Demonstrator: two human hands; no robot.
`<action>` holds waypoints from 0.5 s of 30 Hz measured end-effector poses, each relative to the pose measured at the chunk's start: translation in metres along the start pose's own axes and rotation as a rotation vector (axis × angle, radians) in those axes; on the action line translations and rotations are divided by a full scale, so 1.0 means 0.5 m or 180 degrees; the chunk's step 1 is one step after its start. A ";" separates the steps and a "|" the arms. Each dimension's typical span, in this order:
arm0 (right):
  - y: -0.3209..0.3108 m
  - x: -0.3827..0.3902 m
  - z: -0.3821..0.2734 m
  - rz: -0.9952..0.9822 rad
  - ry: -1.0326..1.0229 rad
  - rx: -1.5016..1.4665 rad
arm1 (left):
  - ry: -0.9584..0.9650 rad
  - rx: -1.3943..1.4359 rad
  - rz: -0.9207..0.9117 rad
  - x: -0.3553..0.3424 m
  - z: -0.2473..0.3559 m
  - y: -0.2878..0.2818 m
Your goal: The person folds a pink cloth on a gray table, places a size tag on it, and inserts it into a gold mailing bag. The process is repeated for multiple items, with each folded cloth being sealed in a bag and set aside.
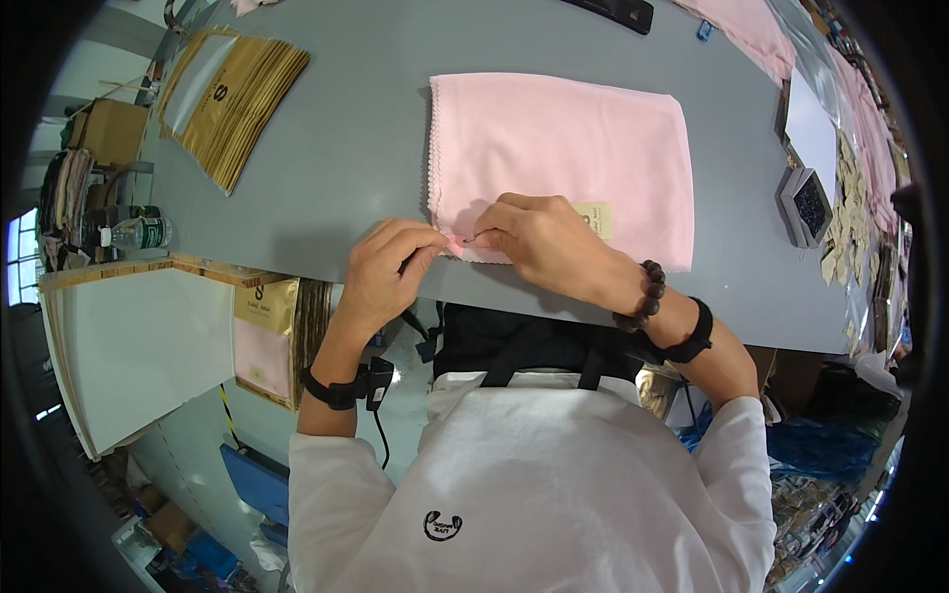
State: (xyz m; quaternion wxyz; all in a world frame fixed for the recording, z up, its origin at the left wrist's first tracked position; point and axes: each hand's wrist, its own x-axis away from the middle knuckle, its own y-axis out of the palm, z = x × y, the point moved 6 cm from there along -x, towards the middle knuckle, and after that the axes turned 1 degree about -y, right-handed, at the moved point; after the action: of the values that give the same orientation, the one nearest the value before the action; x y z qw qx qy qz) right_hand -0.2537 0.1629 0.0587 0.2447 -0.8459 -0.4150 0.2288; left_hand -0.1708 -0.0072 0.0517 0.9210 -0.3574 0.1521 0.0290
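A folded pink cloth with a scalloped left edge lies flat on the grey table. At its near left corner, my left hand is closed in a pinch on a small gathered bit of the cloth. My right hand reaches over the near edge with its fingertips pressed together, just right of the left fingertips. Something thin and dark shows at the right fingertips, too small to name. A small beige card tag lies on the cloth, partly covered by the right hand.
A fanned stack of gold packets lies far left. At the right are a grey box of small dark pieces and scattered beige tags. A black object sits at the far edge. Left stands a plastic bottle, near a wood-edged white board.
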 end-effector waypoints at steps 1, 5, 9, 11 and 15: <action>0.007 -0.008 -0.002 -0.0068 -0.0058 0.0071 | -0.0064 0.0057 0.0028 0.000 -0.003 -0.001; 0.034 -0.029 -0.009 -0.0280 -0.0195 0.0465 | -0.0148 0.0101 0.0101 0.001 -0.008 -0.002; 0.056 -0.039 -0.012 -0.0538 -0.0276 0.0801 | -0.0266 0.0224 0.0073 -0.001 -0.011 0.005; 0.058 -0.039 -0.010 -0.0607 -0.0258 0.0799 | -0.0412 0.0249 0.0072 -0.001 -0.013 0.008; 0.049 -0.034 -0.002 -0.0490 -0.0130 0.0436 | -0.0925 0.0688 0.0386 0.009 -0.025 0.007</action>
State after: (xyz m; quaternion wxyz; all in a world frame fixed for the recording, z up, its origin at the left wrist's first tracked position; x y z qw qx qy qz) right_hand -0.2481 0.1355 0.0479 0.3104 -0.7879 -0.4670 0.2544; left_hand -0.1702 -0.0131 0.0395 0.9629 -0.2385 0.0410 0.1192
